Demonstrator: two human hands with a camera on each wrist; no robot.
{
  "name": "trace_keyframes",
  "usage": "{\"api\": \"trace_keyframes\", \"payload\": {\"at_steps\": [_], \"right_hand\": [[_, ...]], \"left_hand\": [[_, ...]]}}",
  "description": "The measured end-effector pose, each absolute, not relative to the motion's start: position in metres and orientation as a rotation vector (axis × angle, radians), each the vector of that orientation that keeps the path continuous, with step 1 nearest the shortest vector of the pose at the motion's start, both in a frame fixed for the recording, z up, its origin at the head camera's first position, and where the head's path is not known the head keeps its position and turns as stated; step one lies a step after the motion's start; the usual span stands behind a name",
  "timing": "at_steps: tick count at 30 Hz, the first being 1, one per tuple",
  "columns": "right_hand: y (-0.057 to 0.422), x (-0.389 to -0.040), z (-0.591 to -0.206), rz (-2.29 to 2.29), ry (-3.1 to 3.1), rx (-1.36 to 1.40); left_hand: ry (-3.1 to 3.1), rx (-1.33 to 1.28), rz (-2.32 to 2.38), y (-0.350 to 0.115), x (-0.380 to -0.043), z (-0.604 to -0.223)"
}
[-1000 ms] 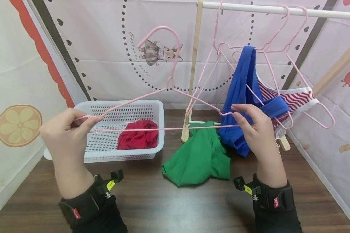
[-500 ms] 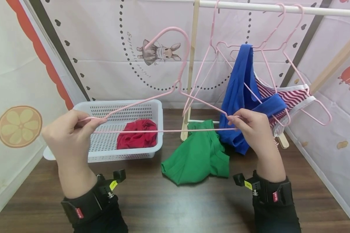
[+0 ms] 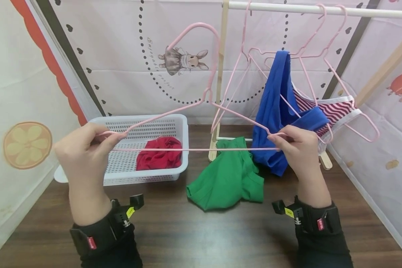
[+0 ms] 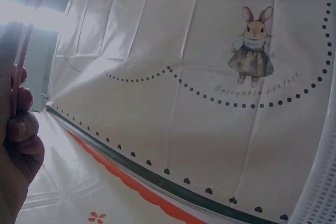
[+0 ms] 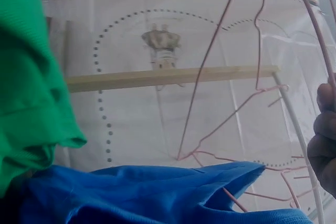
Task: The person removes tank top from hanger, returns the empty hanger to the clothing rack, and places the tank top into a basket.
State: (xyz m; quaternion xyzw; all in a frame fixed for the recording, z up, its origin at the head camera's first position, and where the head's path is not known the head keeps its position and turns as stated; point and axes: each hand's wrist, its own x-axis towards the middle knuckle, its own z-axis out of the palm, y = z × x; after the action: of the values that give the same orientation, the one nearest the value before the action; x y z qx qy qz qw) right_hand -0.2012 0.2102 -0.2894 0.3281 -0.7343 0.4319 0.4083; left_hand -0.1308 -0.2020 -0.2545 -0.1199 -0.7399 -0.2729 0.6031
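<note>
A pink hanger (image 3: 174, 111) is held up level in the air between both hands, its hook at the top turned to the left. My left hand (image 3: 85, 152) pinches the hanger's left end between thumb and fingers, in front of the white basket. At the other end my right hand (image 3: 298, 152) pinches the hanger, overlapping the blue garment in the head view. On the table below the hanger's bottom bar lies a crumpled green garment (image 3: 224, 180). In the left wrist view, curled fingers (image 4: 23, 124) show against a pink bar.
A white basket (image 3: 184, 149) with a red garment (image 3: 159, 152) stands at the back left. The rack's white rail (image 3: 288, 8) carries pink hangers, with a blue garment (image 3: 271, 111) and a red-striped garment (image 3: 335, 111) on them. Printed cloth walls (image 3: 23, 93) enclose the table.
The hanger has shifted right, its hook turning further over and now rising a little. The left hand has moved slightly right; the right hand grips nearer the hanger's end. The garments stay put.
</note>
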Motion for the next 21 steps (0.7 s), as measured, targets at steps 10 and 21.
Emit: {"api": "trace_keyframes", "payload": {"at_steps": [10, 21], "right_hand": [[0.222, -0.189, -0.292, 1.095, -1.950, 0.704], [0.242, -0.181, -0.297, 1.077, -1.925, 0.587]], "left_hand": [[-1.862, -0.452, -0.467, -0.205, -0.134, -0.250], [-1.901, -0.490, -0.389, -0.218, -0.136, -0.252]]}}
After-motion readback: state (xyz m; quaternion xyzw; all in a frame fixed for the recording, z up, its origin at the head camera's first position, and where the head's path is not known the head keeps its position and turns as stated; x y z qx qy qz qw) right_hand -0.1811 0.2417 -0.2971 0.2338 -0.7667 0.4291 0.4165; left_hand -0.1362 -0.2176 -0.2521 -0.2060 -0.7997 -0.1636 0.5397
